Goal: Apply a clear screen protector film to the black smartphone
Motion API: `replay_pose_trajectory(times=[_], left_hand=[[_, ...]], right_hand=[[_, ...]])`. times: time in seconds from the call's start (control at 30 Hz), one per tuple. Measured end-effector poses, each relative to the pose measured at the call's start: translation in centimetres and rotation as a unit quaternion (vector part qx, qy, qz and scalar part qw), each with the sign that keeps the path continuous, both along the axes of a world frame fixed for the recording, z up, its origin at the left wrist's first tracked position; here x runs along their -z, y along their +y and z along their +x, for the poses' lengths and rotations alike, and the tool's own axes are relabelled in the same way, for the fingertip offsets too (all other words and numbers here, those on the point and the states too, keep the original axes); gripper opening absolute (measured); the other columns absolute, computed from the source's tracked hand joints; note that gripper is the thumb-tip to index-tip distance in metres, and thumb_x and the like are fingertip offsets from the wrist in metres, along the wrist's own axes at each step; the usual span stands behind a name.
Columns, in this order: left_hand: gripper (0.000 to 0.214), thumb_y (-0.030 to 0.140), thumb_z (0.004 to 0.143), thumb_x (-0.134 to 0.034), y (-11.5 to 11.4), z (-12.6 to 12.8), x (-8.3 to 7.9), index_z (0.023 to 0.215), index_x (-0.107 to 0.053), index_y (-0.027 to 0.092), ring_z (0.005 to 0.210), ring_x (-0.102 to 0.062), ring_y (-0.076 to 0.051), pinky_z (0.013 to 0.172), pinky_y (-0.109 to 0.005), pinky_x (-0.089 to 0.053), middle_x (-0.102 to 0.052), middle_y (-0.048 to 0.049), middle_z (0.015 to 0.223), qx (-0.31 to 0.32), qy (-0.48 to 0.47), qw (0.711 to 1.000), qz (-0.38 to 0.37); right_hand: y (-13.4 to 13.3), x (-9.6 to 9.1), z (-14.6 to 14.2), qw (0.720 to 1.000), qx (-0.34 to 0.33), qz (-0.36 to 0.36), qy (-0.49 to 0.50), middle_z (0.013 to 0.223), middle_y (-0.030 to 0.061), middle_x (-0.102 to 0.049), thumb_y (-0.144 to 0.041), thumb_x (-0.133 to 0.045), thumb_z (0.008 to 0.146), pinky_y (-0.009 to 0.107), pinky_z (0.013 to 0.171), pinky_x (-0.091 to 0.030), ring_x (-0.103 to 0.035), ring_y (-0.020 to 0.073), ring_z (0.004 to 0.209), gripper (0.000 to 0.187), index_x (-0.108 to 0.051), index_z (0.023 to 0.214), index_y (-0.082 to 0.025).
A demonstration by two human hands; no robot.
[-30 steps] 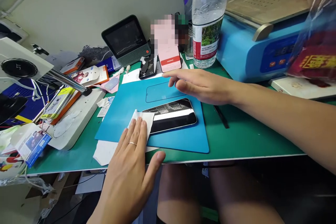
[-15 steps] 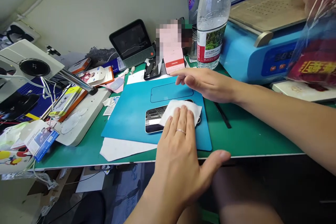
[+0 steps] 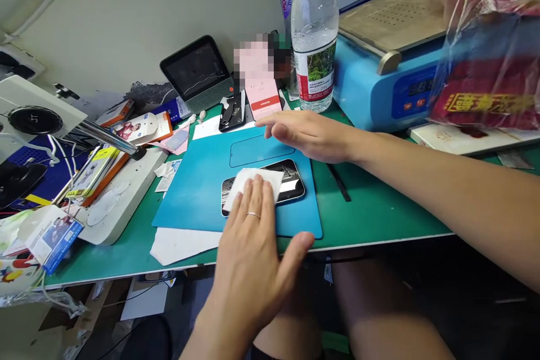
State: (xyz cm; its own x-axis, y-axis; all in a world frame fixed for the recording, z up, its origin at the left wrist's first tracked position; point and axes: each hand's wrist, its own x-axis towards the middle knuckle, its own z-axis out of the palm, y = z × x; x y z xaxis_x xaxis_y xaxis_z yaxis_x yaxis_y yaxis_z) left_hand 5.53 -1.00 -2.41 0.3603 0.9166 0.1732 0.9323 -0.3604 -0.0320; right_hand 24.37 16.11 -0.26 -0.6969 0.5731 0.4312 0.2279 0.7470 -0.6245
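One glossy black phone under white wipe.

A white cloth, pressed flat under the left hand, hides most of the phone. A pixelated patch masks something at the back (nothing readable). The water bottle is clipped at its cap by the top edge; the blurred plastic bag runs off right.
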Motion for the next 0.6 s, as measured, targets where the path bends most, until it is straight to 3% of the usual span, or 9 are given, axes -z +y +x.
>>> replay_pose_trajectory(times=[0.13, 0.23, 0.5, 0.6], left_hand=[[0.093, 0.071, 0.104, -0.025, 1.7, 3.7, -0.6, 0.158, -0.036, -0.004, 0.157, -0.025, -0.038, 0.127, -0.054, -0.031, -0.033, -0.0255, 0.166, 0.035, -0.024, 0.999, -0.031], [0.096, 0.073, 0.104, -0.022, 2.3, 4.7, -0.8, 0.158, -0.036, -0.005, 0.157, -0.024, -0.038, 0.128, -0.053, -0.029, -0.033, -0.0263, 0.165, 0.039, -0.038, 0.998, -0.037], [0.087, 0.067, 0.106, -0.025, -2.0, 2.5, 0.3, 0.158, -0.037, -0.002, 0.156, -0.03, -0.038, 0.124, -0.053, -0.039, -0.031, -0.0233, 0.167, 0.048, -0.002, 0.998, 0.029], [0.078, 0.059, 0.108, -0.026, -2.0, 1.5, 0.1, 0.159, -0.037, 0.001, 0.156, -0.032, -0.036, 0.122, -0.053, -0.041, -0.032, -0.0226, 0.167, 0.061, 0.026, 0.998, 0.025]], right_hand=[[0.2, 0.2, 0.1, 1.0, 0.008, 0.008, -0.006, 0.107, 0.0092, -0.07, -0.08, -0.019, 0.097, 0.037, 0.087, -0.047, -0.061, 0.0241, 0.1, 0.079, -0.068, 0.105, -0.019], [0.2, 0.1, 0.2, 1.0, 0.022, 0.003, -0.008, 0.105, 0.0087, -0.07, -0.08, -0.019, 0.096, 0.037, 0.087, -0.047, -0.062, 0.024, 0.098, 0.079, -0.068, 0.104, -0.02], [-0.1, -0.2, 0.3, 1.0, 0.025, -0.007, -0.007, 0.1, 0.0083, -0.068, -0.082, -0.02, 0.095, 0.036, 0.084, -0.047, -0.061, 0.0241, 0.097, 0.077, -0.067, 0.096, -0.021], [-0.1, -0.3, 0.3, 1.0, 0.025, -0.005, -0.011, 0.101, 0.0083, -0.068, -0.082, -0.02, 0.095, 0.036, 0.084, -0.047, -0.06, 0.0238, 0.098, 0.076, -0.066, 0.096, -0.021]])
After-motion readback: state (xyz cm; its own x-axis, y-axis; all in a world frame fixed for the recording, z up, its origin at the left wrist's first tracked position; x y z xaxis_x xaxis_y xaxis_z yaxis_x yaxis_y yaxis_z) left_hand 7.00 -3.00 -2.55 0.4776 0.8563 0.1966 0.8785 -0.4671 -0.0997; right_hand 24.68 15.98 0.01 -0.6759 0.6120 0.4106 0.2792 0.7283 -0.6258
